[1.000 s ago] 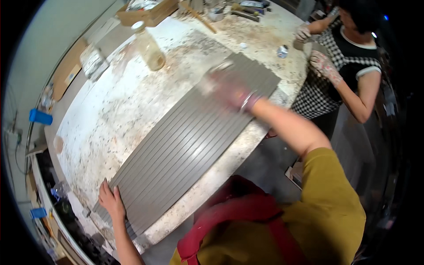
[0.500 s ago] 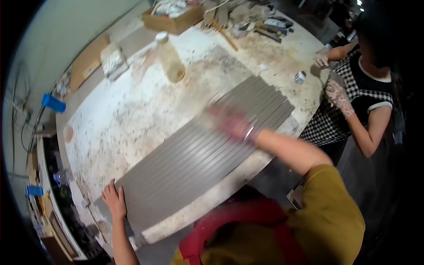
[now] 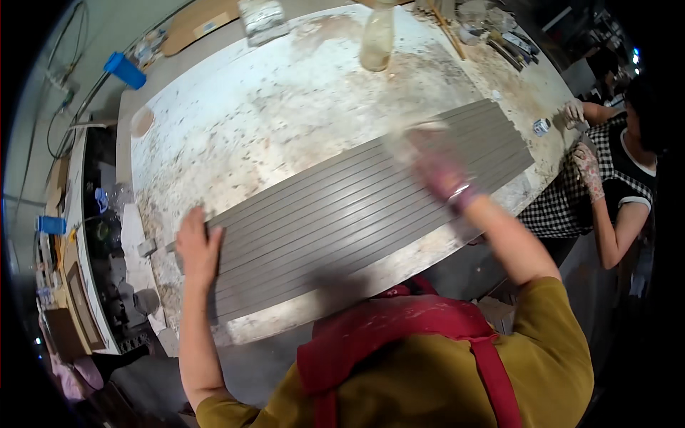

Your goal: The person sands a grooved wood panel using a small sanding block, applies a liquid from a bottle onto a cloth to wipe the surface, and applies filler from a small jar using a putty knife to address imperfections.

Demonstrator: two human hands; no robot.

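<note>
A wide grey slab (image 3: 307,228), scored lengthwise into several narrow strips, lies slantwise along the near side of the table. My bare left hand (image 3: 198,246) rests at its left end, open, with the thumb apart from the fingers. Over the slab's far right part is my right hand (image 3: 439,162), in a pinkish, stained glove and smeared by motion. A blurred pale thing (image 3: 417,133) shows under its fingers; its kind cannot be made out. The slab's surface shines wet or smooth near the middle.
The white, stained table (image 3: 235,135) carries a cloudy bottle (image 3: 378,39) and a wrapped pale block (image 3: 262,21) at the back. Tools (image 3: 510,50) lie far right, near a small can (image 3: 541,127). A co-worker in a checked apron (image 3: 564,207) stands at the right edge. A blue cup (image 3: 125,70) is at left.
The view has shifted, so the slab appears turned flatter. My right hand still moves over the slab's right part; my left hand stays at its left end.
</note>
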